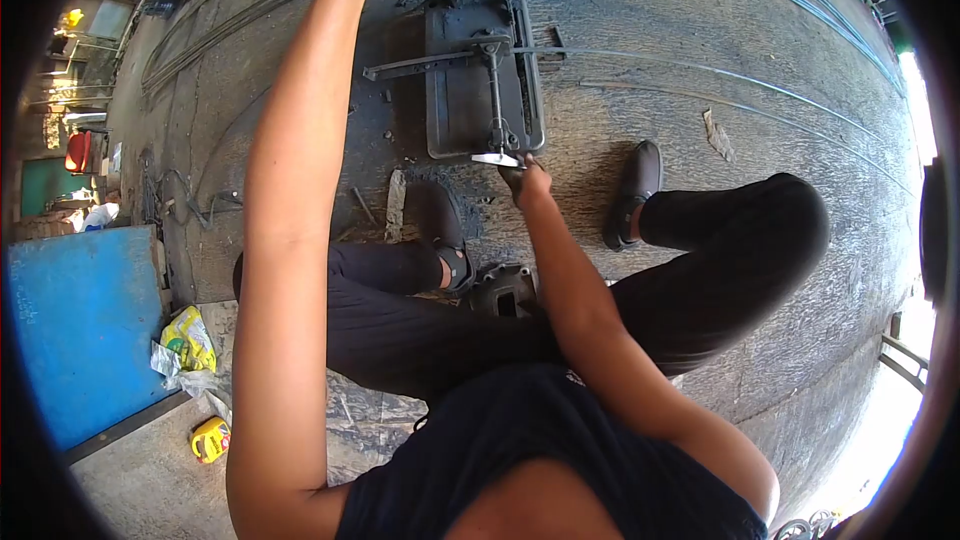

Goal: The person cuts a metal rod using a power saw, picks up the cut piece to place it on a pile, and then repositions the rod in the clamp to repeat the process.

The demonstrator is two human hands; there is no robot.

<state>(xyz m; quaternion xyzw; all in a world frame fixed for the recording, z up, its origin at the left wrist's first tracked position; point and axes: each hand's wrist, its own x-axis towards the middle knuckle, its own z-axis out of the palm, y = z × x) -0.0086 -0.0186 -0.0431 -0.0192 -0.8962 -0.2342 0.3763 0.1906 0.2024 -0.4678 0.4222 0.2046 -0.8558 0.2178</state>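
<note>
Several rods (pixel 700 67) around the machine (pixel 450 115)

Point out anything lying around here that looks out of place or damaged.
A crumpled yellow-green packet lies beside the blue panel, looking discarded. A ragged, pale scrap lies loose on the floor, right of the machine. Dark grime marks the floor around the machine; whether it is a spill, I can't tell.
</note>
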